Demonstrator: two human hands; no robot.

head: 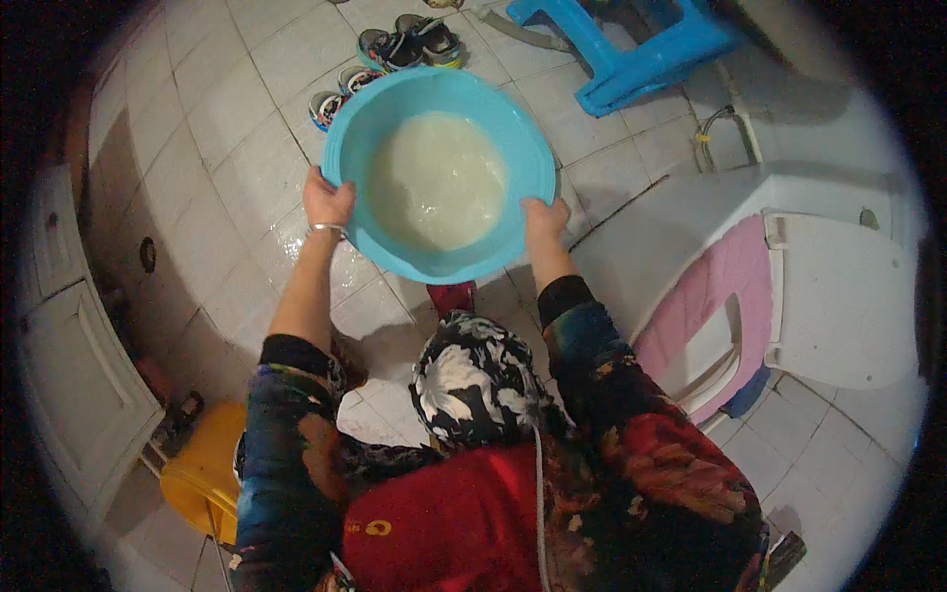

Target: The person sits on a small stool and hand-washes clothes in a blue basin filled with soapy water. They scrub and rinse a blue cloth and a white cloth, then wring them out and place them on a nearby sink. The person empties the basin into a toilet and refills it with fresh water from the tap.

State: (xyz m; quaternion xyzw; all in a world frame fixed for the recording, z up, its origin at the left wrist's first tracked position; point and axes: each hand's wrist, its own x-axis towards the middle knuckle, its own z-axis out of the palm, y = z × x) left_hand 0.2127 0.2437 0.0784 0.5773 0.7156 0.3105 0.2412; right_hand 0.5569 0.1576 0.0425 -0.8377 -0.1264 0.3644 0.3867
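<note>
Between my hands is a round light-blue plastic basin with cloudy, whitish water in its bottom. My left hand grips the rim at the lower left, with a bracelet on that wrist. On the opposite side, my right hand holds the rim with the thumb on top. Patterned sneakers stand on the floor past the basin's far edge, and a smaller pair is partly covered by its upper left rim. The basin hides the floor beneath it.
A blue plastic stool is at the upper right, near a grey hose. To the right is a toilet with a pink seat cover. A yellow plastic container and white cabinet doors are at left. Floor tiles look wet.
</note>
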